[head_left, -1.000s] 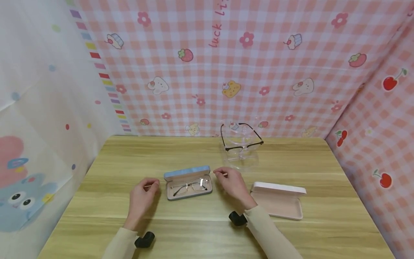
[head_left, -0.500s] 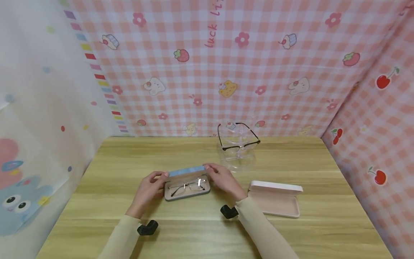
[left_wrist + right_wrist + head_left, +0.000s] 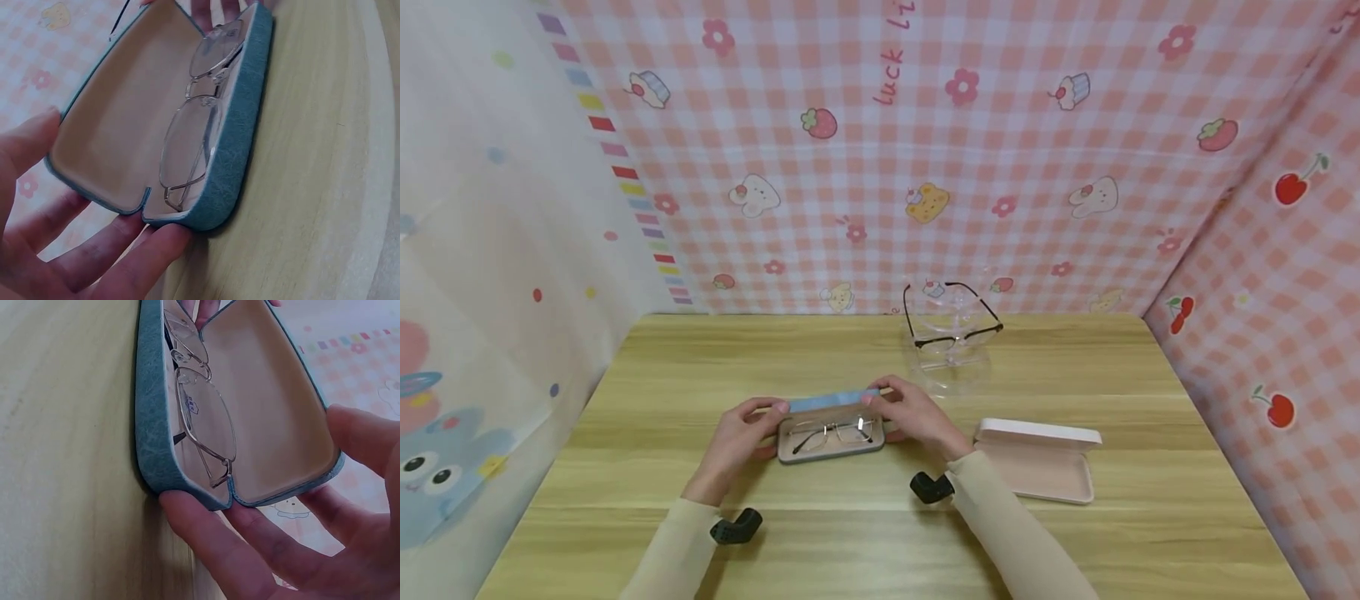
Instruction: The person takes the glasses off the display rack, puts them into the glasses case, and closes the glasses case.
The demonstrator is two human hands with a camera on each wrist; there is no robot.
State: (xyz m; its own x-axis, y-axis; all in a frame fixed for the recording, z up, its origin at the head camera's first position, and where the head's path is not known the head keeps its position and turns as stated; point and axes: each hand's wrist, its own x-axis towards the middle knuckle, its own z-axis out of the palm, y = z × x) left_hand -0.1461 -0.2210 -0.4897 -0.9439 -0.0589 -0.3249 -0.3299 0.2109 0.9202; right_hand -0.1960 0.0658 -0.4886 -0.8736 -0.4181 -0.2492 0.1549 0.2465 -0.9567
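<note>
A blue-green glasses case (image 3: 833,401) stands with its lid raised on the table, between my two hands. Folded glasses (image 3: 184,140) with thin metal rims lie on its beige lining, lenses toward the lid. My left hand (image 3: 735,437) grips the case's left end, thumb on the lid's edge and fingers by the hinge and base. At the right end, my right hand (image 3: 917,417) holds it likewise; in the right wrist view its thumb presses the lid (image 3: 269,394) while fingers touch the base wall (image 3: 153,419).
A white glasses case (image 3: 1037,429) lies with its lid up to the right of my right hand. Behind, dark-rimmed glasses (image 3: 936,342) sit on a clear stand (image 3: 951,375). A pink checked cloth (image 3: 865,167) hangs along the table's (image 3: 820,550) back edge.
Both hands have come in from beside the blue-green case and now hold its ends. Its lid leans a little further forward. The white case and the stand stay put.
</note>
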